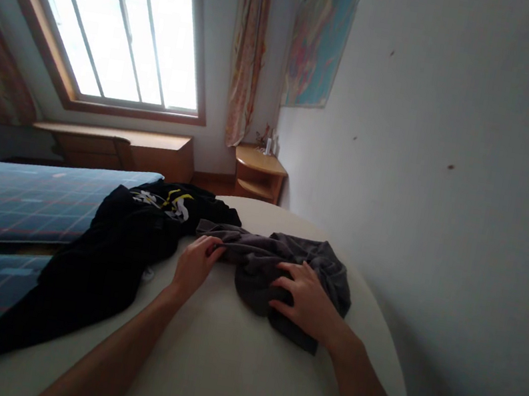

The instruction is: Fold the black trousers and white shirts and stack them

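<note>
A crumpled dark grey garment [257, 285] lies on the pale round table [226, 367]; its kind does not show. My left hand [197, 262] pinches its left end between thumb and fingers. Spread over the garment's right part is my right hand [301, 295], its fingers apart and resting on the cloth. To the left of my left hand lies a black garment [116, 261] with a yellow and white print, partly hanging over the table's left edge.
Mattresses with blue checked covers [41, 201] stand left of the table. A white wall [418, 217] runs close along the right. Beyond the table are a small corner shelf [263, 161], a long wooden desk [162, 144] and a window [122, 19].
</note>
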`<action>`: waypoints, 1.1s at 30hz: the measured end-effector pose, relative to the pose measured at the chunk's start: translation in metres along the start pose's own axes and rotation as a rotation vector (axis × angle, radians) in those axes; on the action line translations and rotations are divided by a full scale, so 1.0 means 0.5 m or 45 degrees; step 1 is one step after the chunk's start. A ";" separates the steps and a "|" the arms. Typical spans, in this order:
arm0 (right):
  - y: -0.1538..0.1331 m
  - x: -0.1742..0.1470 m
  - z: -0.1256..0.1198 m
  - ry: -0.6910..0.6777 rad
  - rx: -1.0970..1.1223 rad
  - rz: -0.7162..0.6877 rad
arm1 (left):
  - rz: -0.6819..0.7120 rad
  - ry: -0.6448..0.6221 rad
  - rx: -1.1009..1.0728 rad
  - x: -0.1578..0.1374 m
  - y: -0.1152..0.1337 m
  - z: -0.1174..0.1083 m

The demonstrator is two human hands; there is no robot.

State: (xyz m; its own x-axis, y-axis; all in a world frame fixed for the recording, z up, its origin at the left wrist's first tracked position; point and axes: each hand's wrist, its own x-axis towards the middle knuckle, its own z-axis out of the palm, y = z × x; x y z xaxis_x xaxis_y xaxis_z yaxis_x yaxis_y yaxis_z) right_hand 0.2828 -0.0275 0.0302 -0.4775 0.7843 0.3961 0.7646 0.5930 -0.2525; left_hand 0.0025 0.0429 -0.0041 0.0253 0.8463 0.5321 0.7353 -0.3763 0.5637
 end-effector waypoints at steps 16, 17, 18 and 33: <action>0.040 0.005 -0.013 0.700 0.279 0.642 | -0.183 -0.320 -0.892 0.000 0.024 0.037; 0.039 0.005 -0.013 0.715 0.288 0.633 | -0.176 -0.379 -0.914 -0.001 0.026 0.038; 0.037 0.005 -0.013 0.726 0.298 0.619 | -0.175 -0.424 -0.932 -0.002 0.028 0.038; 0.044 0.003 -0.021 0.740 0.325 0.627 | -0.113 -0.045 -0.787 0.019 0.048 -0.005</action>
State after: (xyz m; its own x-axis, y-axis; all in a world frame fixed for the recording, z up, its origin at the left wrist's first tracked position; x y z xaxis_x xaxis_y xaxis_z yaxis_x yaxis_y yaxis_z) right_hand 0.3033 -0.0153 0.0347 0.2444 0.7879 0.5652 0.6727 0.2820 -0.6840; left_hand 0.0185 0.0410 0.0161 0.0126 0.8924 0.4511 0.2083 -0.4436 0.8717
